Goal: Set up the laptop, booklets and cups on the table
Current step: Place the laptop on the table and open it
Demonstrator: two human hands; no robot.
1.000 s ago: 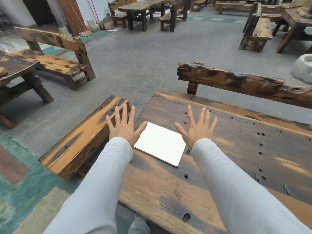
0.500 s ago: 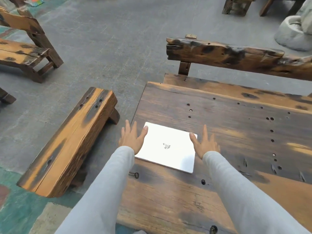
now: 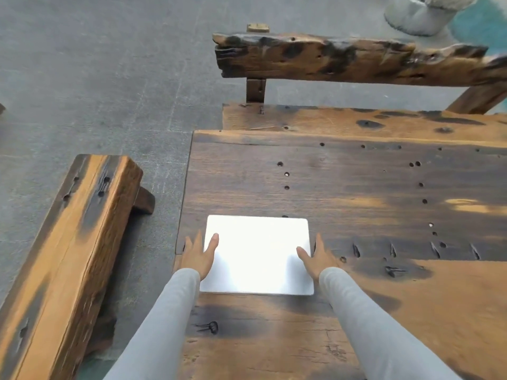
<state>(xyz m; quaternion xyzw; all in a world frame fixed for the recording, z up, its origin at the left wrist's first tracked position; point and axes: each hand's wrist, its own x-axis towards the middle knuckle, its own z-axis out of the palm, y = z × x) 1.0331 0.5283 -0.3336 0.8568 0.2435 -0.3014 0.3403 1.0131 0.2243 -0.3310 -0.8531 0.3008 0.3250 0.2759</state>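
The laptop (image 3: 257, 256), lid closed, lies flat near the left edge of the wooden surface (image 3: 356, 187). Glare washes out its top. The left hand (image 3: 198, 256) brackets the left side and the right hand (image 3: 315, 259) the right side. Both hands are spread, thumbs resting on the lid, other digits down along the edges; no firm clamp is evident yet.

Risks, as judged from this position:
- The left edge of the surface is close. A sideways slide could tip the laptop toward the floor (image 3: 109, 78) or the bench (image 3: 68, 242).
- The smooth lid may slip under an uneven lift.
- Rough planks and holes may scratch its underside if dragged.

No booklets or cups are in view.
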